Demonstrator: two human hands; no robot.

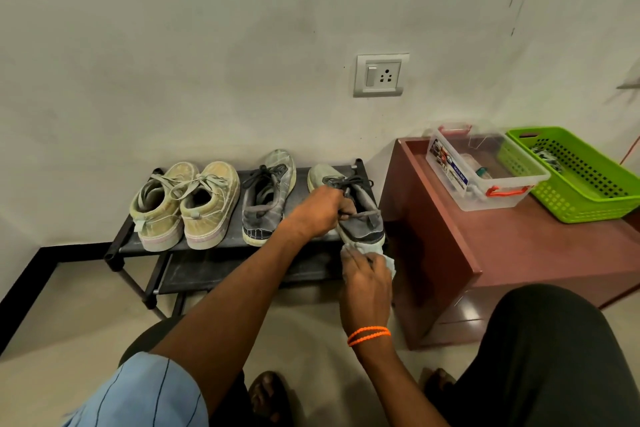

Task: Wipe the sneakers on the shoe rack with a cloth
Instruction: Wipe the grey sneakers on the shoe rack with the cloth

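Head view: black two-tier metal shoe rack against wall, four sneakers on top shelf.

Left hand grips rightmost grey lace-up sneaker at tongue and laces, steadying it.

Right hand holds pale crumpled cloth, fingers curled round it, pressed to heel end of that sneaker at rack's front edge.

Grey twin sneaker beside it, beige pair at left: untouched now; whether already wiped, cannot tell.

Judgement: task mid-way at best, heel being wiped, other shoes possibly left.

Brown wooden desk at right carries clear plastic box, green basket.
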